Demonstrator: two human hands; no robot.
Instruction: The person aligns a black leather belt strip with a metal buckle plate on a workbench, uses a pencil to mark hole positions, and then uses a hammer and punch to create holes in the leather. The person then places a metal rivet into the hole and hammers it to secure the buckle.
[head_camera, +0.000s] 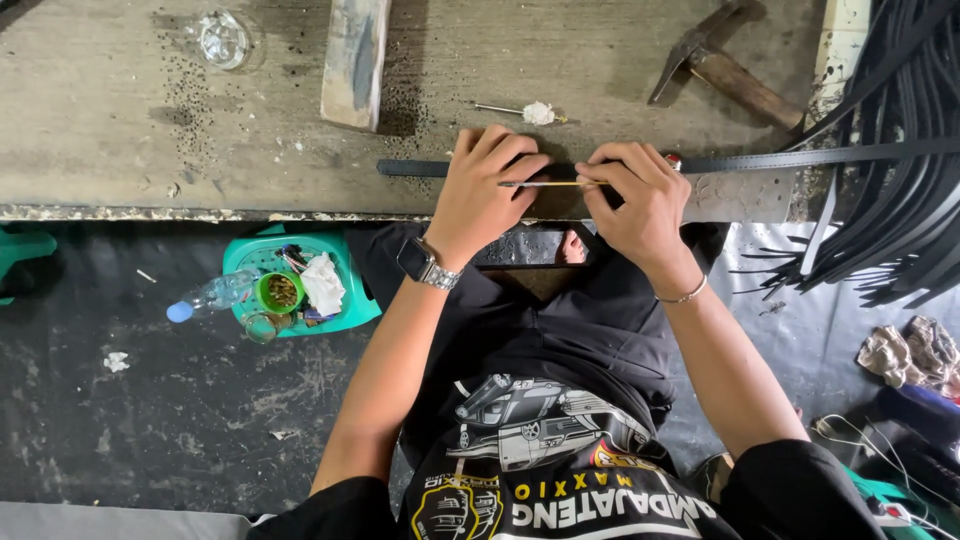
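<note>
A long black strap (800, 158) lies across the worn workbench (120, 130), running right into a bundle of black straps (915, 200). My left hand (485, 185), with a wristwatch, presses down on the strap near its left end (405, 168). My right hand (640, 195), with a thin bracelet, pinches a thin stick-like tool (545, 183) that lies level between both hands. A flat metal plate (745, 195) sits under the strap by my right hand.
A hammer (725, 70), a wooden block (353, 60), a small cotton-tipped stick (525, 112) and a glass dish (222, 40) lie on the bench. On the floor, a green stool (345, 310) holds a cup of small parts, a plastic bottle (210, 297) and tissue.
</note>
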